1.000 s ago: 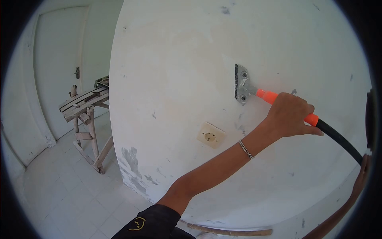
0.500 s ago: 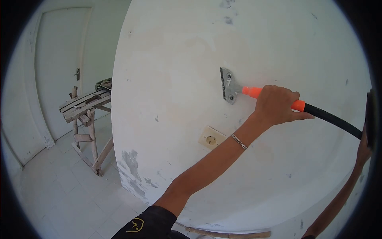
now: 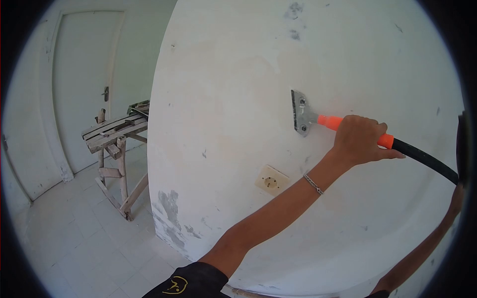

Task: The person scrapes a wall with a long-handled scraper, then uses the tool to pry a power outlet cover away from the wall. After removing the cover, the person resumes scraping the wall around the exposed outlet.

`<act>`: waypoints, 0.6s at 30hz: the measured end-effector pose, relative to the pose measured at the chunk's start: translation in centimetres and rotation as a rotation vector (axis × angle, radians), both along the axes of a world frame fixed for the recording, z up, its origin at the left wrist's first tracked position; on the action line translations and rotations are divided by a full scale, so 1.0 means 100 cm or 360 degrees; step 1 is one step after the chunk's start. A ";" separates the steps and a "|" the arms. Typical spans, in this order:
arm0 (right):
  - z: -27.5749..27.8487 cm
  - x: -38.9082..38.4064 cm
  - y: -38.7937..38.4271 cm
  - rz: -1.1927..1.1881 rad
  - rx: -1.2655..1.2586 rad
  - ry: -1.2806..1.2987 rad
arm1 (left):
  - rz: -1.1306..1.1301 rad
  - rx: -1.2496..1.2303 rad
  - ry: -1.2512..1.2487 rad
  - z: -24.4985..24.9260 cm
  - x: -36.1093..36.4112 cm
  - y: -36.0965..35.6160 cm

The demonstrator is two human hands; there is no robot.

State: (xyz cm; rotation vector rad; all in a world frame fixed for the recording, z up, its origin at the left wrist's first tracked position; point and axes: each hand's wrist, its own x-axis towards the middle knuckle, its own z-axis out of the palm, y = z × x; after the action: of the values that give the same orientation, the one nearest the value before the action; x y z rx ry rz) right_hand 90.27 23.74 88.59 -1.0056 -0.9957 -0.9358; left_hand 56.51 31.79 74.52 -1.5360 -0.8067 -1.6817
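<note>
My left hand (image 3: 360,139) is closed around the orange grip of a wall scraper (image 3: 301,114), thumb stretched along the handle. The scraper's wide metal head lies against the white wall (image 3: 223,124), its dark blade edge facing left. A black handle (image 3: 422,158) runs from the orange grip to the right edge of view. There my right hand (image 3: 457,197) appears wrapped round its far part; most of its fingers are lost in the dark border. Below the scraper head is a cream wall socket (image 3: 272,180), beside my left forearm.
At the left stands a rough wooden trestle (image 3: 117,133) with tools on top. Behind it is a pale door (image 3: 82,84) above a tiled floor (image 3: 89,233). The wall's left corner has grey bare patches (image 3: 169,206) low down. Grey marks (image 3: 294,35) show higher up.
The scraper and my left hand have shifted slightly right along the wall. The view has also swung a little, so the wall, trestle and door sit further right and lower.
</note>
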 end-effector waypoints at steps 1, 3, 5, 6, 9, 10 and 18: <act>0.002 0.007 0.005 0.0133 0.0040 0.0016 | -0.0004 -0.0040 -0.0025 -0.005 -0.004 0.000; -0.002 0.036 0.040 0.0587 0.0560 -0.0469 | -0.0052 -0.0065 -0.0028 -0.013 -0.010 0.002; -0.006 0.027 0.018 0.0249 0.0690 -0.0708 | -0.0070 -0.0075 -0.0040 -0.010 -0.011 0.002; -0.007 0.016 -0.007 -0.0232 0.0643 -0.0765 | -0.0037 -0.0025 -0.0021 -0.002 -0.002 0.000; -0.002 0.009 -0.020 -0.0714 0.0652 -0.0772 | -0.0002 0.0039 -0.0010 0.004 0.000 -0.002; -0.002 0.010 -0.020 -0.0748 0.0673 -0.0795 | -0.0009 0.0023 -0.0023 0.002 0.000 -0.001; -0.003 0.004 -0.004 -0.0877 0.0746 -0.0852 | -0.0002 0.0070 -0.0035 0.002 -0.003 0.003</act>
State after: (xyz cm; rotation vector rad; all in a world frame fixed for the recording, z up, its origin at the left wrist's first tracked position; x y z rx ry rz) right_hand 90.70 23.36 88.25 -0.6383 -0.8700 -1.8693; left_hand 56.25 32.13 74.75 -1.4909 -0.7753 -1.7092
